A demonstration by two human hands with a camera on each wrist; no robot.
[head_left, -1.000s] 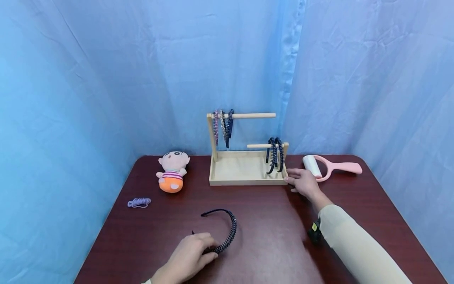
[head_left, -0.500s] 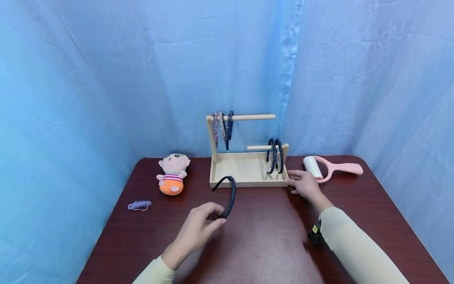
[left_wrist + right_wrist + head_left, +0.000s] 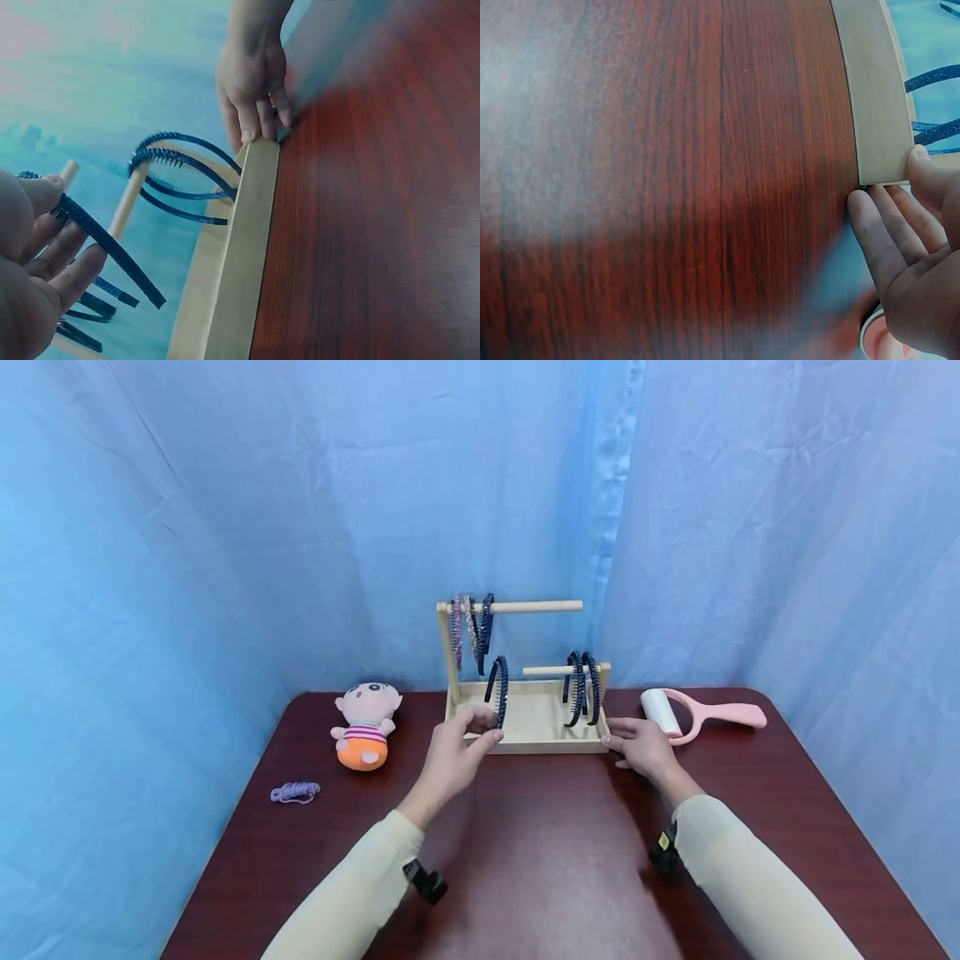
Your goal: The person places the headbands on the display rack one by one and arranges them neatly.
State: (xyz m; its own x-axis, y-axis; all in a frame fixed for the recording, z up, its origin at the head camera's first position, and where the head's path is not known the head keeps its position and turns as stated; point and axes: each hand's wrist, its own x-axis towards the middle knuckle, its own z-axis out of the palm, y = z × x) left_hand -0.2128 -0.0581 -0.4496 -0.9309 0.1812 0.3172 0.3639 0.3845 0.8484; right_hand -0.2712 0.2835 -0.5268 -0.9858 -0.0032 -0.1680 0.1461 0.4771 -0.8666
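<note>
A dark toothed headband (image 3: 502, 689) is pinched between the thumb and fingers of my left hand (image 3: 453, 758), raised upright in front of the wooden headband rack (image 3: 551, 747). In the left wrist view the same headband (image 3: 112, 247) slants down past the fingertips. My right hand (image 3: 643, 747) grips the rack's front right corner; the right wrist view has the thumb (image 3: 922, 165) over the tray edge and the fingers at its outer side. Two dark headbands (image 3: 577, 693) hang on the lower bar (image 3: 540, 671). Pink, beige and dark headbands (image 3: 486, 627) hang on the upper bar (image 3: 540, 607).
A plush doll (image 3: 363, 727) lies left of the rack, with a bundle of purple cord (image 3: 295, 792) nearer the front. A pink-handled lint roller (image 3: 705, 714) lies right of my right hand. Blue curtains (image 3: 375, 510) surround the table (image 3: 570, 860).
My left hand has lifted the headband off the table and carried it forward and up to the rack's front. My right hand has stayed at the rack's corner.
</note>
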